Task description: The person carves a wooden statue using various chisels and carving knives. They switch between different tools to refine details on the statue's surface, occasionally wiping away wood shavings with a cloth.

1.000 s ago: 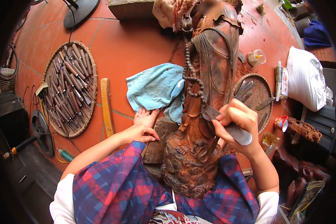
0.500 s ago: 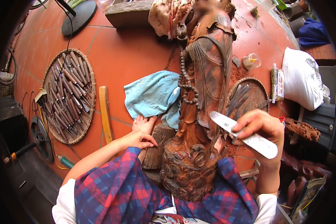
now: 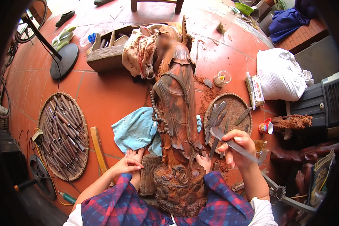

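Note:
A dark brown carved wooden statue [image 3: 181, 101] of a robed figure with a bead string leans away from me, its round carved base [image 3: 180, 192] between my knees. Raised to the right of it, my right hand [image 3: 238, 145] grips a flat metal strip with rounded ends [image 3: 217, 133], partly smeared by motion. My left hand [image 3: 128, 165] hangs loosely over my left foot, fingers slightly bent and apart, nothing seen in it. Beside that hand stands a wooden block [image 3: 150, 175]. A light blue cloth [image 3: 133, 130] lies just beyond my foot.
On the left, a woven tray [image 3: 84, 165] holds many wooden-handled chisels; a yellowish wooden bar [image 3: 98, 148] lies beside it. Flat files lie in another woven tray [image 3: 242, 109] at right. Nearby are a glass jar [image 3: 222, 78], a red mug [image 3: 266, 127] and a white sack [image 3: 280, 73].
My view has tilted up and shows more of the floor beyond the statue. My right hand still holds the metal strip, now seen at a steeper, thinner angle. The left hand stays beside the block.

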`<state>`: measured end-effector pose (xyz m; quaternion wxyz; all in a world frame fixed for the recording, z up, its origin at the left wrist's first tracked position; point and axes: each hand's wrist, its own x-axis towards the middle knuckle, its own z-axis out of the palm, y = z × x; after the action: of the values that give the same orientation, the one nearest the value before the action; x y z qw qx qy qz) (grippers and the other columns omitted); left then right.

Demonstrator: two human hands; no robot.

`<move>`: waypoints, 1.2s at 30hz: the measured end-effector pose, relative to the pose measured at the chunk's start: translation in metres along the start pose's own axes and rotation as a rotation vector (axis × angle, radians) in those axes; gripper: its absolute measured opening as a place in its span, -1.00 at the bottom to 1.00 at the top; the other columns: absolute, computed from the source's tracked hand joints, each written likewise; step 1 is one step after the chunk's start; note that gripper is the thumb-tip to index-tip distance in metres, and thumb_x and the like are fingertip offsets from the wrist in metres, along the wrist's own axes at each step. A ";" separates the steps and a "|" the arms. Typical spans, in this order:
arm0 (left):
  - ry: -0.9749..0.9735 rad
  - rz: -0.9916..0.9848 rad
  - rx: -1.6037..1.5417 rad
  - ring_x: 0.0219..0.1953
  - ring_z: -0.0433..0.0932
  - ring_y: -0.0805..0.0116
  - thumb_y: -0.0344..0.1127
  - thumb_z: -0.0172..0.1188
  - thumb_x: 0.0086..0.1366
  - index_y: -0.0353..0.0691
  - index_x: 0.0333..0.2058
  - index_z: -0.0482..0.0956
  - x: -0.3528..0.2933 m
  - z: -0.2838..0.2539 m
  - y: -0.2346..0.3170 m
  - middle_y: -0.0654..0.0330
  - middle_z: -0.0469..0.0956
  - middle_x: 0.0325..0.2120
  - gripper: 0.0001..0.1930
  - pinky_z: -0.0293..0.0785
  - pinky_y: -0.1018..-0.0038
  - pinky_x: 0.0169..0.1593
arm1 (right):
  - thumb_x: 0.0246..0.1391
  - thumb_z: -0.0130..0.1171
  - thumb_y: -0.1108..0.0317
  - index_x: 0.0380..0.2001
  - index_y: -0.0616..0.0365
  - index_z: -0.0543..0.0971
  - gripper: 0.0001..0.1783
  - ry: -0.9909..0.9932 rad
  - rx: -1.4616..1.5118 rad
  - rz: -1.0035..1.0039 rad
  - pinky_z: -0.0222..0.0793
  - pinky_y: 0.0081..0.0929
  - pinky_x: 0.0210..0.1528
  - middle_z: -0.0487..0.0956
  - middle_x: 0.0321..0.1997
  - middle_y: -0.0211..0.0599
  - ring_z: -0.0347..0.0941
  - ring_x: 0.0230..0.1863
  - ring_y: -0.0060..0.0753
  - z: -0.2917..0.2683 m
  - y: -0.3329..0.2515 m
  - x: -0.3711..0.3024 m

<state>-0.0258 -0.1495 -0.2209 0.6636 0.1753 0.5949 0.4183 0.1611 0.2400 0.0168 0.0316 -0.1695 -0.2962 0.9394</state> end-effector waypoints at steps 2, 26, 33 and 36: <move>0.067 0.066 -0.055 -0.49 0.50 0.63 -0.21 0.36 0.29 -0.14 -0.22 0.74 -0.006 -0.002 -0.006 0.37 0.63 -0.49 -0.82 0.47 0.62 -0.27 | 0.21 0.05 0.42 0.04 0.56 0.43 -0.57 -0.099 0.032 0.055 0.68 -0.24 -0.29 0.60 -0.11 0.41 0.67 -0.31 0.01 0.006 0.000 0.002; 0.361 0.326 0.577 -0.45 0.61 0.13 0.11 0.45 0.08 -0.20 -0.52 0.63 0.004 0.016 0.012 0.13 0.59 -0.56 -0.56 0.52 0.28 -0.26 | -0.14 0.40 0.58 -0.61 0.25 0.40 -0.71 -0.186 -1.696 -0.447 0.46 -0.44 -0.40 0.49 -0.49 -0.16 0.54 -0.45 -0.23 0.041 0.058 0.076; 0.372 0.363 0.600 -0.43 0.61 0.10 0.12 0.45 0.08 -0.21 -0.52 0.62 0.003 0.014 0.003 0.11 0.60 -0.54 -0.54 0.51 0.27 -0.22 | -0.11 0.34 0.61 -0.64 0.27 0.38 -0.72 -0.173 -1.718 -0.464 0.33 -0.44 -0.50 0.38 -0.59 -0.22 0.43 -0.55 -0.24 0.057 0.064 0.081; 0.338 0.335 0.566 -0.44 0.60 0.10 0.12 0.45 0.08 -0.20 -0.50 0.63 0.001 0.013 0.006 0.11 0.59 -0.55 -0.55 0.49 0.27 -0.23 | -0.10 0.32 0.62 -0.64 0.26 0.37 -0.72 -0.144 -1.662 -0.414 0.31 -0.42 -0.50 0.37 -0.59 -0.24 0.37 -0.57 -0.23 0.045 0.067 0.073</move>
<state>-0.0159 -0.1423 -0.2144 0.4034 0.3755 0.7513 0.3631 0.0800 0.1721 -0.0081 0.0491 -0.0200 -0.9144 0.4013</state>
